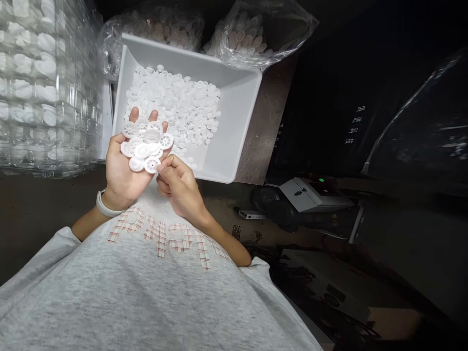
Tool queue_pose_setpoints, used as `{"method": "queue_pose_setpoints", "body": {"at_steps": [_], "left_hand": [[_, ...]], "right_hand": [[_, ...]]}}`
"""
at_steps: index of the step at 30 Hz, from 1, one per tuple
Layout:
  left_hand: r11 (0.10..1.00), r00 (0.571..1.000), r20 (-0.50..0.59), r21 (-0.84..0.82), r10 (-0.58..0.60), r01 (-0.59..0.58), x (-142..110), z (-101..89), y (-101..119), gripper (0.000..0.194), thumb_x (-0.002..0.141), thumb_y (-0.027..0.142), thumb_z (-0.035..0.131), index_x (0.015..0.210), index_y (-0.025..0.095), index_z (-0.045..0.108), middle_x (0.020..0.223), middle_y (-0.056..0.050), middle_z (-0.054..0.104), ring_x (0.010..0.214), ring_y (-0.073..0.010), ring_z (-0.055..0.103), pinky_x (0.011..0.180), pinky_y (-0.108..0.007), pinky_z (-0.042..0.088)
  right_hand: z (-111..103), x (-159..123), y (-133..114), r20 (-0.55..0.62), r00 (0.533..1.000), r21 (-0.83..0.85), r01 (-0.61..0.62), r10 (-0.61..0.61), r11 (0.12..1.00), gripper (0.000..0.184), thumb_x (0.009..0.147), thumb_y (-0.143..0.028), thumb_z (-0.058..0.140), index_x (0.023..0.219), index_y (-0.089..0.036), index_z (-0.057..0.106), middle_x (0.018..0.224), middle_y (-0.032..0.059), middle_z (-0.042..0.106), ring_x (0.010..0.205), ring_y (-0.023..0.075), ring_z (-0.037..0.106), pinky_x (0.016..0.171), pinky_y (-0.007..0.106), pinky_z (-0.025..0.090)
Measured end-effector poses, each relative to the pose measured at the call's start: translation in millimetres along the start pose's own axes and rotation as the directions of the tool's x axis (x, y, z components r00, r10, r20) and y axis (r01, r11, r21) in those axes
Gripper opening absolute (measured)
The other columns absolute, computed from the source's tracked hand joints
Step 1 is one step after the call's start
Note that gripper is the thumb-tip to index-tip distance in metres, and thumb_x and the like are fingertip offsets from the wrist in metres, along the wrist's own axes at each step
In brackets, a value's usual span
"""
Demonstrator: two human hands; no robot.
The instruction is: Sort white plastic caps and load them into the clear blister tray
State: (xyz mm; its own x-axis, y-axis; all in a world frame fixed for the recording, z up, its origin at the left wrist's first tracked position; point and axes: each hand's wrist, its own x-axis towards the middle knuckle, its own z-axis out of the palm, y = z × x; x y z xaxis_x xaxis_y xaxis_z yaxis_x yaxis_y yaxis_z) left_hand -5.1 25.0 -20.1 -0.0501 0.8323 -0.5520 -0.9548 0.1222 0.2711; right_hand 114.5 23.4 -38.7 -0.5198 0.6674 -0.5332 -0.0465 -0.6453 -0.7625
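My left hand (pixel 122 168) is palm up with its fingers half curled, cupping a pile of small white plastic spoked wheels (pixel 142 148). Thumb and forefinger of my right hand (pixel 181 187) pinch the edge of one wheel (pixel 152 165) at the near side of that pile. Both hands are at the front edge of a light grey plastic bin (pixel 234 122). Inside it, many loose white wheels (pixel 175 102) lie heaped toward the left and back. My left hand covers part of the bin's left side.
Stacked clear blister trays (pixel 47 87) holding white parts stand at the left. Behind the bin are clear plastic bags (pixel 161 29) of pale parts. To the right, a grey box-shaped device (pixel 310 192) with a green light sits low, beyond the brown table edge (pixel 268 112).
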Motion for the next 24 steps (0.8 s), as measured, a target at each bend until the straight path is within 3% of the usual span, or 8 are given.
{"method": "queue_pose_setpoints", "body": {"at_steps": [6, 9, 11, 13, 14, 16, 19, 24], "left_hand": [[1.0, 1.0, 0.013, -0.007, -0.013, 0.013, 0.5, -1.2, 1.1, 0.068, 0.099, 0.026, 0.031, 0.162, 0.04, 0.008, 0.162, 0.003, 0.034, 0.137, -0.02, 0.051, 0.107, -0.033, 0.048], [0.999, 0.999, 0.014, -0.014, -0.049, 0.049, -0.3, -0.6, 3.4, 0.066, 0.1, 0.027, 0.032, 0.161, 0.041, 0.011, 0.16, 0.003, 0.039, 0.135, -0.0193, 0.053, 0.105, -0.033, 0.049], [0.997, 0.997, 0.021, -0.02, -0.069, 0.069, -1.5, 0.7, 5.0, 0.064, 0.101, 0.028, 0.03, 0.16, 0.043, 0.012, 0.157, 0.005, 0.043, 0.129, -0.0166, 0.058, 0.104, -0.033, 0.051], [0.997, 0.997, 0.041, -0.027, -0.072, 0.073, -3.3, 2.7, 6.1, 0.062, 0.103, 0.028, 0.028, 0.16, 0.043, 0.013, 0.152, 0.005, 0.049, 0.122, -0.0145, 0.063, 0.104, -0.032, 0.051], [0.997, 0.997, 0.049, -0.029, -0.068, 0.069, -4.3, 4.0, 6.4, 0.061, 0.103, 0.029, 0.028, 0.16, 0.043, 0.013, 0.149, 0.005, 0.053, 0.119, -0.0145, 0.064, 0.104, -0.033, 0.051], [0.996, 0.996, 0.048, -0.03, -0.078, 0.079, -6.3, 6.4, 6.7, 0.06, 0.104, 0.031, 0.029, 0.161, 0.043, 0.014, 0.142, 0.006, 0.059, 0.121, -0.0164, 0.064, 0.107, -0.034, 0.049], [0.995, 0.994, 0.046, -0.013, -0.099, 0.1, -9.2, 8.1, 6.4, 0.062, 0.103, 0.031, 0.034, 0.16, 0.046, 0.016, 0.134, 0.007, 0.064, 0.132, -0.0206, 0.057, 0.11, -0.039, 0.047], [0.994, 0.992, 0.06, 0.019, -0.113, 0.112, -11.1, 5.5, 6.3, 0.061, 0.101, 0.031, 0.035, 0.159, 0.044, 0.022, 0.136, 0.005, 0.063, 0.142, -0.0236, 0.047, 0.117, -0.045, 0.039]], "right_hand": [[0.3, 0.2, 3.5, -0.06, 0.979, -0.177, 0.182, -0.196, 0.967, 0.054, 0.08, -0.06, 0.067, 0.081, -0.016, 0.036, 0.073, -0.0026, 0.045, 0.061, 0.0018, 0.041, 0.055, 0.017, 0.036], [-0.6, -4.1, 1.1, -0.061, 0.905, -0.36, 0.373, -0.42, 0.855, 0.038, 0.087, -0.043, 0.065, 0.089, -0.016, 0.039, 0.068, -0.006, 0.039, 0.061, 0.0018, 0.041, 0.059, 0.015, 0.038], [-3.1, -7.5, -3.6, 0.013, 0.768, -0.546, 0.542, -0.64, 0.639, 0.03, 0.089, -0.03, 0.065, 0.1, -0.017, 0.04, 0.067, -0.0077, 0.036, 0.058, 0.0011, 0.037, 0.058, 0.014, 0.035], [-5.7, -10.2, -10.7, 0.193, 0.556, -0.72, 0.64, -0.808, 0.268, 0.031, 0.089, -0.022, 0.065, 0.11, -0.018, 0.042, 0.073, -0.0061, 0.042, 0.06, 0.0012, 0.037, 0.056, 0.015, 0.034], [-6.2, -11.2, -15.0, 0.313, 0.47, -0.769, 0.635, -0.825, 0.07, 0.031, 0.09, -0.021, 0.065, 0.113, -0.017, 0.045, 0.075, -0.0049, 0.046, 0.061, 0.0019, 0.038, 0.056, 0.017, 0.034], [-4.5, -13.0, -23.7, 0.512, 0.384, -0.788, 0.566, -0.768, -0.242, 0.028, 0.09, -0.019, 0.064, 0.115, -0.017, 0.051, 0.072, -0.004, 0.047, 0.061, 0.0041, 0.038, 0.054, 0.022, 0.032], [4.5, -15.4, -34.5, 0.631, 0.387, -0.768, 0.43, -0.672, -0.474, 0.019, 0.091, -0.011, 0.059, 0.11, -0.017, 0.057, 0.066, -0.0038, 0.043, 0.057, 0.0054, 0.034, 0.053, 0.026, 0.024], [19.0, -16.4, -41.0, 0.653, 0.432, -0.756, 0.324, -0.623, -0.568, 0.006, 0.091, -0.008, 0.056, 0.094, -0.013, 0.06, 0.067, -0.0021, 0.046, 0.055, 0.0061, 0.034, 0.053, 0.027, 0.02]]}}
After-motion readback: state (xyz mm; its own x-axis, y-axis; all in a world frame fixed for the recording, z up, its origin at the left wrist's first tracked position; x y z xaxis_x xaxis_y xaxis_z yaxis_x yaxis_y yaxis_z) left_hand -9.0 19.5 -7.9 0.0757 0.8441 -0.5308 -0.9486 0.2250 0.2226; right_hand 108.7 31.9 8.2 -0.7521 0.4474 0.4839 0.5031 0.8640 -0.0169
